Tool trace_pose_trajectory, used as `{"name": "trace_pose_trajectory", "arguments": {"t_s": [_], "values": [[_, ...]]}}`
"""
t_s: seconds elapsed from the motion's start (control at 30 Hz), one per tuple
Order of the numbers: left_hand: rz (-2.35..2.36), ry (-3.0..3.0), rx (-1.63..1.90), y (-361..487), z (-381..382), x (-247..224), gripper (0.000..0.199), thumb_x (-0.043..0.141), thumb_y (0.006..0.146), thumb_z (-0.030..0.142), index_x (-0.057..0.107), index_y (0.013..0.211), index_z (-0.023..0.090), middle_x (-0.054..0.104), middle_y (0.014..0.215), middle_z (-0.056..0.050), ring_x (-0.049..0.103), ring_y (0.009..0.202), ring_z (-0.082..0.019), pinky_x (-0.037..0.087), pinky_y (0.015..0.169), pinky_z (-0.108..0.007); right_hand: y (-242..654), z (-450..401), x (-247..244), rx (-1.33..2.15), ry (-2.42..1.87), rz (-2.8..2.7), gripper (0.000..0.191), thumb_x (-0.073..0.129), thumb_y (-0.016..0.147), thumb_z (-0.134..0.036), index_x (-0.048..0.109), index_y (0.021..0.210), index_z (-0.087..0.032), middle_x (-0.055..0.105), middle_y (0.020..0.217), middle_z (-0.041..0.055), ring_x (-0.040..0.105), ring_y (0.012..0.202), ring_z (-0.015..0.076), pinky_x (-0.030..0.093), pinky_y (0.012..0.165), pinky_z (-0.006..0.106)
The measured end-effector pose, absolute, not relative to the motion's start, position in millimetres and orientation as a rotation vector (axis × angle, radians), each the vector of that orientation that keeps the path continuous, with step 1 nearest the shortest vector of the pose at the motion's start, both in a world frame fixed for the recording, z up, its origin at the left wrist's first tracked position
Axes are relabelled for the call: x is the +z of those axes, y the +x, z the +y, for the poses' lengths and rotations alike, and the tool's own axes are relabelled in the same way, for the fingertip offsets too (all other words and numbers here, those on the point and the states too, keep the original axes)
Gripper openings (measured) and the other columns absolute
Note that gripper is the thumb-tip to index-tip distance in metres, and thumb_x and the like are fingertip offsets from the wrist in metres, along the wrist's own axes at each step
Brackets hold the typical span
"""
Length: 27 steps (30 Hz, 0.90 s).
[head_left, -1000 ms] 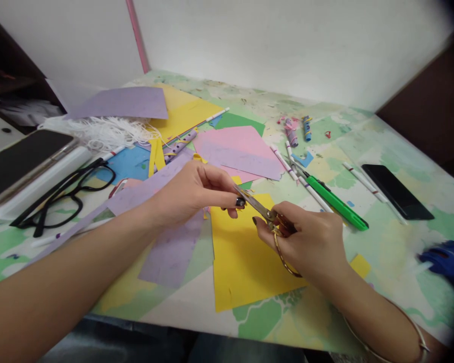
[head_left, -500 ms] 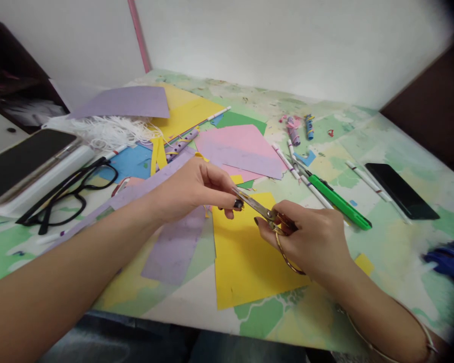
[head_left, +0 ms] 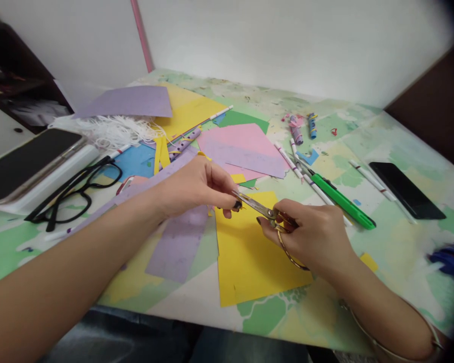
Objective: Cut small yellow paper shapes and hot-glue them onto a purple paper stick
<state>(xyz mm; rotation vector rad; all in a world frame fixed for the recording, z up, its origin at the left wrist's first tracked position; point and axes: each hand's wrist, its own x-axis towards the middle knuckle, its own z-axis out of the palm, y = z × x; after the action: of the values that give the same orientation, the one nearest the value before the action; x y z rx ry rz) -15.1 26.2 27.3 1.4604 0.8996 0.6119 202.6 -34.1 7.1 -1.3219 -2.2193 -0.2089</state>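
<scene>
My right hand is closed around gold-handled scissors, whose blades point left. The blade tips reach the fingertips of my left hand, which are pinched together. Whatever sits between those fingertips is too small to make out. Both hands are above a yellow sheet lying near the front of the table. A purple paper strip lies flat under and left of my left hand. Behind the hands is a pink and lilac sheet.
Black glasses and a large phone lie on the left, near white string. A green cutter, white sticks and a black phone are on the right. Small rolled pieces stand farther back.
The whole view has shifted slightly, with the table's objects appearing a little farther right. Both hands keep nearly the same pose, the scissor tips still at my left fingertips.
</scene>
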Motion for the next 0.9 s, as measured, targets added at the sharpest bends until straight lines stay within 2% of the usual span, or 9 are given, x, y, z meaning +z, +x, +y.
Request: {"name": "trace_pose_trajectory", "arguments": {"t_s": [0.37, 0.63, 0.9], "values": [[0.938, 1.529, 0.527, -15.7, 28.0, 29.1, 0.013, 0.068, 0.063, 0.006, 0.075, 0.065, 0.018, 0.069, 0.053, 0.001, 0.063, 0.052, -0.011, 0.047, 0.051, -0.018, 205.5, -32.4, 5.4, -0.257, -1.386, -2.276, 0.029, 0.058, 0.079, -0.037, 0.055, 0.055, -0.02, 0.048, 0.04, -0.0048, 0.044, 0.036, 0.0093, 0.023, 0.043, 0.024], [0.949, 1.536, 0.471, -17.0, 28.9, 28.0, 0.011, 0.068, 0.064, 0.008, 0.075, 0.067, 0.017, 0.07, 0.056, 0.0, 0.063, 0.053, -0.01, 0.046, 0.052, -0.017, 207.0, -32.3, 4.4, -0.25, -1.418, -2.308, 0.028, 0.058, 0.079, -0.037, 0.056, 0.056, -0.02, 0.049, 0.041, -0.0043, 0.045, 0.038, 0.0099, 0.024, 0.045, 0.024], [0.922, 1.585, 0.408, -18.7, 31.4, 26.8, 0.01, 0.068, 0.065, 0.008, 0.073, 0.066, 0.016, 0.07, 0.056, 0.0, 0.063, 0.053, -0.01, 0.044, 0.05, -0.017, 210.1, -32.5, 3.9, -0.252, -1.442, -2.36, 0.027, 0.059, 0.078, -0.037, 0.056, 0.057, -0.02, 0.049, 0.042, -0.0042, 0.043, 0.039, 0.0096, 0.019, 0.044, 0.025]]}}
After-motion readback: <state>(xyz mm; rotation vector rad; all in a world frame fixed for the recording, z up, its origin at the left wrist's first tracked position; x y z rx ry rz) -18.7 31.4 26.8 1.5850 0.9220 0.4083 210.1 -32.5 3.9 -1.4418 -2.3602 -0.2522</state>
